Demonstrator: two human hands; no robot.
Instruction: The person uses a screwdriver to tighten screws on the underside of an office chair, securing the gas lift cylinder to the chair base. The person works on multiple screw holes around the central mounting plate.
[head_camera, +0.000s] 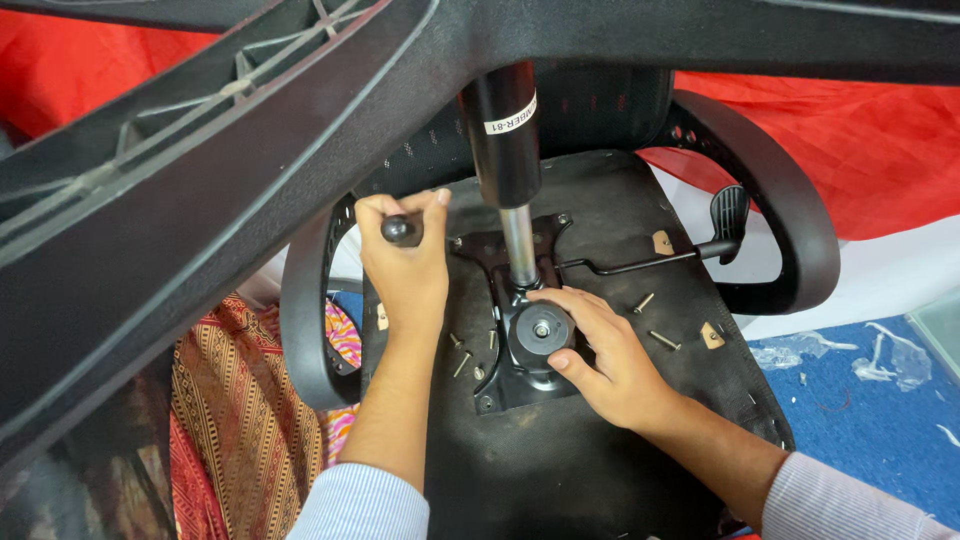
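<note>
Screwdriver (401, 230) tip hidden inside left hand (405, 270); right hand (600, 350) on mechanism plate (520, 345).

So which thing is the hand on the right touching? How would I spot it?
Find the upside-down black chair seat, then the metal plate bolted at its middle. The right hand touches the round black knob there, beside the shiny post; unlike the loose screws nearby, it's big and disc-shaped.
</note>
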